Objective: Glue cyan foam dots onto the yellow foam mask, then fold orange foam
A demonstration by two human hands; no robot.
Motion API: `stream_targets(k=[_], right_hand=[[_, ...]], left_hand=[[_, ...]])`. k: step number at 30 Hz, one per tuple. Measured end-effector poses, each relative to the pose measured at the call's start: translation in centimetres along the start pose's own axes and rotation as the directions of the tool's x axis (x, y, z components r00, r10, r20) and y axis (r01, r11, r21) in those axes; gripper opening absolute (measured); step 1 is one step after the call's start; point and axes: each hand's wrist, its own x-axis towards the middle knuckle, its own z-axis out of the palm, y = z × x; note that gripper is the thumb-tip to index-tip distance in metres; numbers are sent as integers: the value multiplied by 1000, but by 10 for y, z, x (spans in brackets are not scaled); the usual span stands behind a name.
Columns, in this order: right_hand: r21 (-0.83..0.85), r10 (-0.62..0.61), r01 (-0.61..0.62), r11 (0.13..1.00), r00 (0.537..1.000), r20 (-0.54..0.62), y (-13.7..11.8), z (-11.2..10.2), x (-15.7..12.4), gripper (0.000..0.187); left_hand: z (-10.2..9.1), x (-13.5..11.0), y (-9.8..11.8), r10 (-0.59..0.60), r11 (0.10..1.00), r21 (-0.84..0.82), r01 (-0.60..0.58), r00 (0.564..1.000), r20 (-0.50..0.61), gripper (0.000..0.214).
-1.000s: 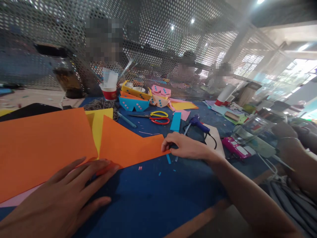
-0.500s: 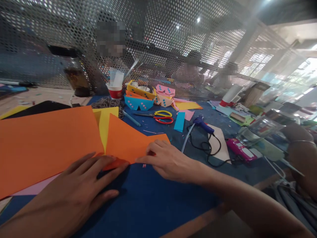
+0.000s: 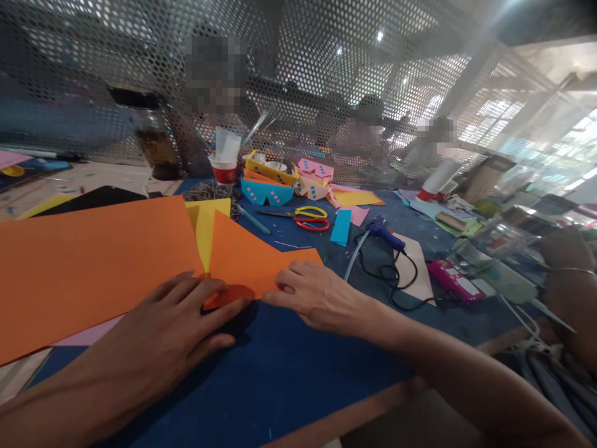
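Note:
A small orange sheet of paper (image 3: 242,255) lies on the blue table top with its near edge between my two hands. My left hand (image 3: 186,317) rests with fingers stretched out, the fingertips touching that sheet's lower left part, where the paper bulges up in shadow. My right hand (image 3: 317,295) has its fingers curled in on the sheet's right part, the index finger and thumb at the near edge. A larger orange sheet (image 3: 93,261) spreads to the left under my left wrist's far side. Yellow paper (image 3: 205,230) shows between the two orange sheets.
Beyond lie scissors (image 3: 312,218), a blue paper strip (image 3: 341,228), a blue pen (image 3: 254,221) and paper glasses (image 3: 267,190). A glue gun (image 3: 385,235) with a black cord lies right, near a magenta device (image 3: 454,280). Another person's arm (image 3: 569,280) is at far right.
My left hand has shifted slightly right relative to the small orange sheet, whose near edge now bulges more between my hands. The right hand stays on the sheet. The view has moved a little.

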Motion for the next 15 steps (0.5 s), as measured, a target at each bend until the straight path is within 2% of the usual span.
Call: stream_targets(k=[9, 15], right_hand=[[2, 2, -2, 1000, 999, -41, 2, 5, 0, 41], [68, 41, -40, 997, 999, -14, 8, -2, -7, 33]], left_hand=[[-3, 6, -3, 24, 1000, -20, -24, 999, 28, 48], [-2, 2, -6, 6, 999, -32, -4, 998, 59, 43]])
